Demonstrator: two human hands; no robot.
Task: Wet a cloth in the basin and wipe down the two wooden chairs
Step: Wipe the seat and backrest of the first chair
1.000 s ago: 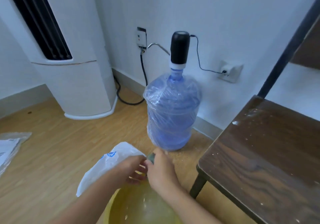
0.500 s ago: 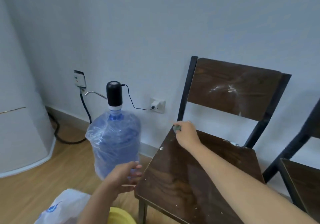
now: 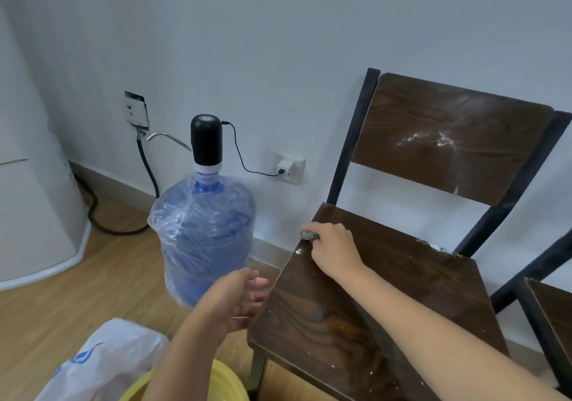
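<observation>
Yellow basin (image 3: 185, 383) sits at bottom edge, left of centre, w/ a white plastic bag (image 3: 102, 360) just beside it; left hand (image 3: 238, 298) hovers above, fingers loose, holding nothing. Centre-right: right hand (image 3: 332, 246) clenched on a small greenish cloth (image 3: 308, 235), pressed to the near chair (image 3: 387, 276) seat's back-left corner; second chair (image 3: 551, 314) at right edge. Risks: wad's tiny, so strokes prob skip white specks and backrest smears; a wide sweep off the seat edge could knock the water jug (image 3: 204, 233).

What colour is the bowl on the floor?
Yellow: the round plastic basin shows at the bottom of the head view.
</observation>
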